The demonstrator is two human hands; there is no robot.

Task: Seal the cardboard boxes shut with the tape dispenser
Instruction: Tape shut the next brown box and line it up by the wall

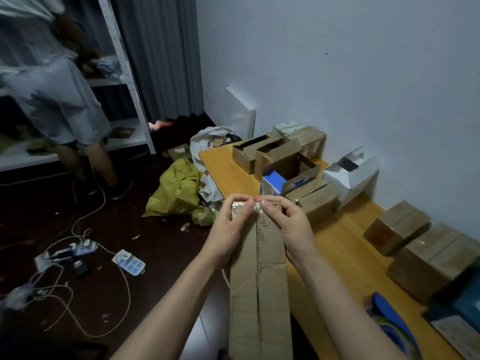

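Observation:
A long narrow cardboard box (259, 294) runs from the bottom of the head view up to my hands, its top seam facing me. My left hand (228, 229) grips its far left corner, and my right hand (288, 224) grips the far right corner. Both thumbs press shiny clear tape (255, 207) onto the far end of the box. The blue tape dispenser (392, 323) lies on the orange table (337, 242) at the lower right, apart from both hands.
Several brown boxes line the wall side of the table, some taped (397, 229), some open (262, 152), plus a blue-and-white box (288, 178) and a white one (350, 175). On the dark floor lie a yellow bag (176, 190), power strips and cables (78, 250). A person (52, 100) stands at the shelves, far left.

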